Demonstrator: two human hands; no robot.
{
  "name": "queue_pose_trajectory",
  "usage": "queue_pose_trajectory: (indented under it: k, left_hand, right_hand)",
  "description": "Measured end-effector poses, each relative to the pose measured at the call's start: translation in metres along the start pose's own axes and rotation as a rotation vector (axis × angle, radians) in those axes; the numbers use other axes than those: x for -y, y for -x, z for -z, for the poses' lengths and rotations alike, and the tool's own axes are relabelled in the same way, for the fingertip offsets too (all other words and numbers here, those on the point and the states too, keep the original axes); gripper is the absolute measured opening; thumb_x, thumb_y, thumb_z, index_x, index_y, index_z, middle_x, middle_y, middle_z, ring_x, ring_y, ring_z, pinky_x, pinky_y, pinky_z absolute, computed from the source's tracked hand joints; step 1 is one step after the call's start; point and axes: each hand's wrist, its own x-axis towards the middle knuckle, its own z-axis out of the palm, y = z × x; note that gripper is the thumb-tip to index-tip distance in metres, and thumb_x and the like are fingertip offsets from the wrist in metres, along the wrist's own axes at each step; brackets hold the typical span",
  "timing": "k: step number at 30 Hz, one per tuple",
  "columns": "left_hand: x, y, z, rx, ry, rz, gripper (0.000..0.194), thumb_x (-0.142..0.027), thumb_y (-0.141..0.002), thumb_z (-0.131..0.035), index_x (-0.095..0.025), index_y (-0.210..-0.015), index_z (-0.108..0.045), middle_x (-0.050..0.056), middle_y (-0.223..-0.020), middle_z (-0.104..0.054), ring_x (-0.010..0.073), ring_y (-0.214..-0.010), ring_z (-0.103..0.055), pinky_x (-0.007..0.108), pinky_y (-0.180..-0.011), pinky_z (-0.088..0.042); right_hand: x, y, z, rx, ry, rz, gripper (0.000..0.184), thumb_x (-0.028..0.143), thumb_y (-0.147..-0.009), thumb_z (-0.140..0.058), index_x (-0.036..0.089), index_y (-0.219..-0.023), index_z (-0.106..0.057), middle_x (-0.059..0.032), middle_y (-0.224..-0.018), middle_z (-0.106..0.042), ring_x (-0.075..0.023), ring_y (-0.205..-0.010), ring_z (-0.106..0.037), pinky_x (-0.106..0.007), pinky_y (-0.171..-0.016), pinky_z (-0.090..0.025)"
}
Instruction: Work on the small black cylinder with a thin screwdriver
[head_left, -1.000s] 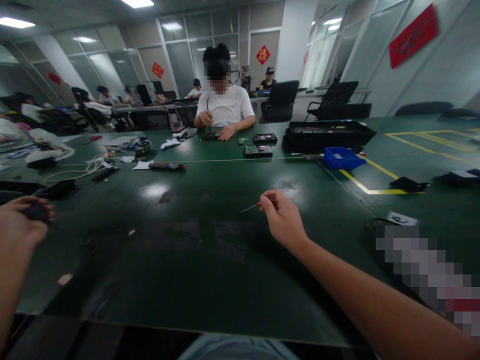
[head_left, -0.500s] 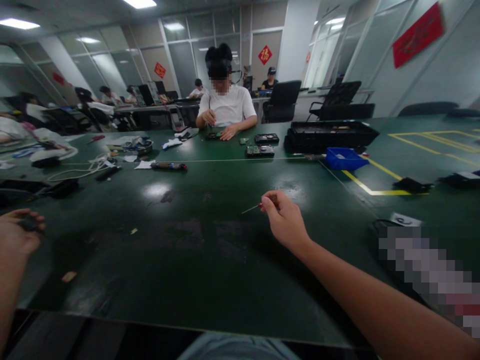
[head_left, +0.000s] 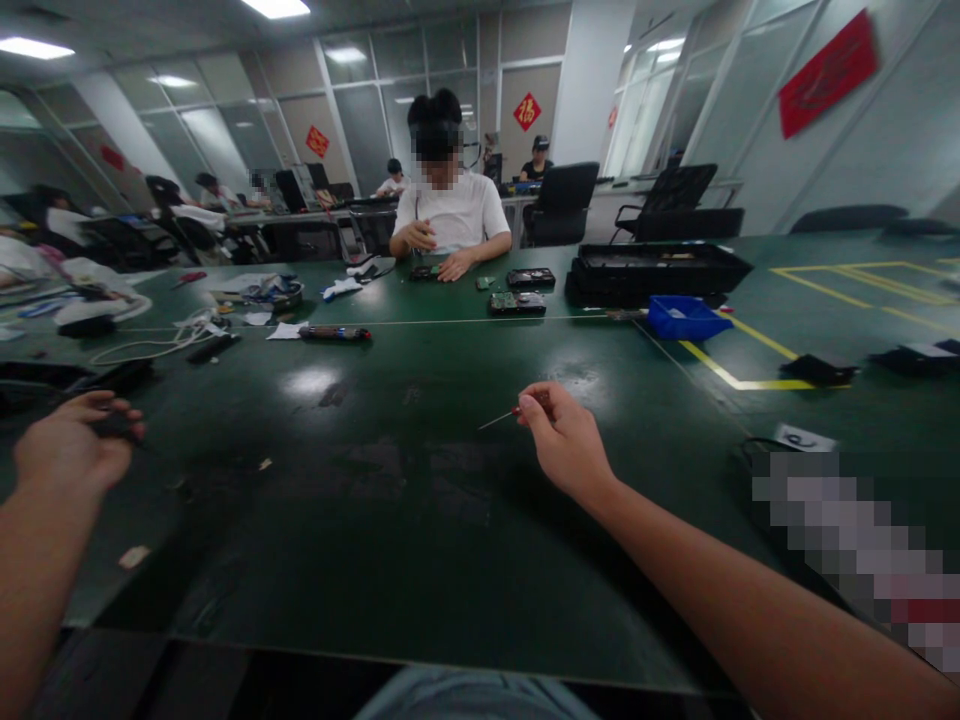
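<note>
My right hand (head_left: 566, 435) is closed over the green table (head_left: 360, 590), its fingers wrapped round a screwdriver. The thin metal shaft of the screwdriver (head_left: 497, 420) points left and slightly down, with a bit of red by my fingertips. At the left, my left hand (head_left: 75, 445) is raised above the table, fingers curled round a small dark block-like object (head_left: 118, 425). What kind of object it is, I cannot make out. A small pale scrap (head_left: 135, 556) lies on the table below that hand.
Across the table a person (head_left: 450, 215) works at a hard drive (head_left: 424, 272). Near them lie hard drives with green circuit boards (head_left: 517, 302). A black tray (head_left: 660, 275) and a blue bin (head_left: 686, 318) stand at the back right. Left of centre lies a brown electric screwdriver (head_left: 336, 334).
My left hand has moved right and slightly up, carrying the dark object further into view. My right hand with the screwdriver stays almost still. The person opposite has shifted one hand slightly.
</note>
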Motion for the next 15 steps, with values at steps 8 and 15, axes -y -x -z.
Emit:
queue_pose_trajectory:
  k: [8, 15]
  left_hand:
    - [-0.008, 0.045, -0.072, 0.231, 0.273, 0.155, 0.035, -0.001, -0.056, -0.050, -0.014, -0.088, -0.053, 0.003, -0.074, -0.049, 0.0163, -0.068, -0.051, 0.030, -0.064, -0.047]
    - [-0.013, 0.099, -0.136, 0.466, 0.361, 0.233, 0.030, -0.002, -0.065, -0.049, -0.014, -0.092, -0.055, 0.003, -0.074, -0.051, 0.0164, -0.066, -0.050, 0.032, -0.065, -0.048]
  right_hand:
    - [0.003, 0.001, 0.001, -0.001, -0.010, -0.002, 0.018, 0.034, -0.097, -0.050, 0.020, -0.095, -0.062, -0.0058, -0.084, -0.073, -0.0208, -0.079, -0.069, -0.034, -0.073, -0.050]
    - [0.001, 0.001, 0.001, 0.003, -0.010, 0.018, 0.019, 0.035, -0.098, -0.050, 0.021, -0.096, -0.062, -0.0057, -0.086, -0.073, -0.0211, -0.081, -0.069, -0.035, -0.074, -0.050]
